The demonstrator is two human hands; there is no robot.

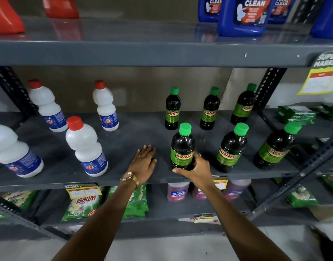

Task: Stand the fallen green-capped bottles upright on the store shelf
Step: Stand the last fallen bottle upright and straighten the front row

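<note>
My right hand (195, 169) wrapped around an upright green-capped bottle (182, 147), my left hand (144, 164) spread flat on the shelf (124, 146) just beside it

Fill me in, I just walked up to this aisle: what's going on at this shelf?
A person is tidying the middle shelf. Their right hand grips the base of the front-left green-capped bottle, which stands upright near the shelf's front edge. Their left hand lies flat on bare shelf beside it, holding nothing. All six green-capped bottles in view are standing, in two rows of three. The white red-capped bottles further left are untouched.
</note>
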